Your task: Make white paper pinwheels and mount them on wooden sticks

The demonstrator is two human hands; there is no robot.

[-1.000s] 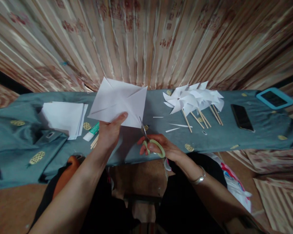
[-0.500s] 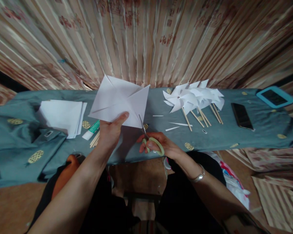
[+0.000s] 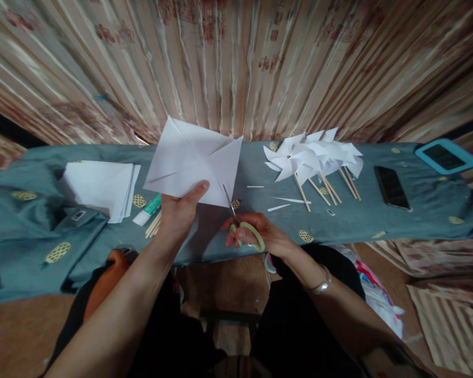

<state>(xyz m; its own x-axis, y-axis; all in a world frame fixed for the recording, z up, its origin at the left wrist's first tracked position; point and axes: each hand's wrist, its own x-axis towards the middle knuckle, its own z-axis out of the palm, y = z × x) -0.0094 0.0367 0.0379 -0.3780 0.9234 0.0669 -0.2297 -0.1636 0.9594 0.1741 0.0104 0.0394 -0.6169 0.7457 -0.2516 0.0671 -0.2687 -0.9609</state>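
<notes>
Dim scene, muted colours. Paper sheet (image 3: 193, 157) and pinwheels (image 3: 305, 161) read brightest. Soft shadow on the cloth (image 3: 350, 226) just below the sheet; exact light source can't be told. Pale sheen streaks on the curtain (image 3: 224, 68). Black trousers (image 3: 291, 320) crush to near-featureless dark. Wide-angle stretch: curtain folds fan outward, corners smeared. Fine detail soft throughout.

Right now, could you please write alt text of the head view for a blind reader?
A left hand holds white paper while the right hand holds scissors, blades at the paper's near corner, over a patterned cloth. Paper pinwheels lie to the right, stacked paper to the left.
</notes>
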